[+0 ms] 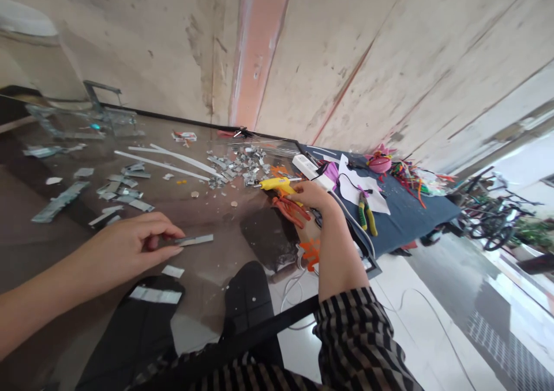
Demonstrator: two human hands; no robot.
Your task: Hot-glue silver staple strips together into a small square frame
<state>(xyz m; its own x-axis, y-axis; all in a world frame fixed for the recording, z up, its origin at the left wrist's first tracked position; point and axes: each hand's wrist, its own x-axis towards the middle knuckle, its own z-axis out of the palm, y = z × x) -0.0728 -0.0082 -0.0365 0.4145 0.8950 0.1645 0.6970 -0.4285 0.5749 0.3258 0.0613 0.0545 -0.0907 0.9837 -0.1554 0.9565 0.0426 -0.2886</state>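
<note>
My left hand (147, 241) is closed in a pinch on one end of a short, flat, silvery-white strip (198, 240), held low at the glass tabletop. My right hand (309, 196) reaches across to the right and closes on the rear of a yellow hot glue gun (273, 183). Its nozzle points left, and part of its handle is hidden under my fingers. Orange-red pliers handles (291, 211) lie just below the gun. Beyond the nozzle spreads a pile of small bent silvery pieces (242, 163). Two flat silvery pieces (156, 295) lie on the glass nearer to me.
Long white strips (162, 164) and more silvery pieces (123, 189) lie on the left. A white power strip (311, 168) borders a dark-covered table (402, 206), which holds yellow-green pliers (367, 213) and white paper. White cables (292, 298) hang down. A wall rises behind.
</note>
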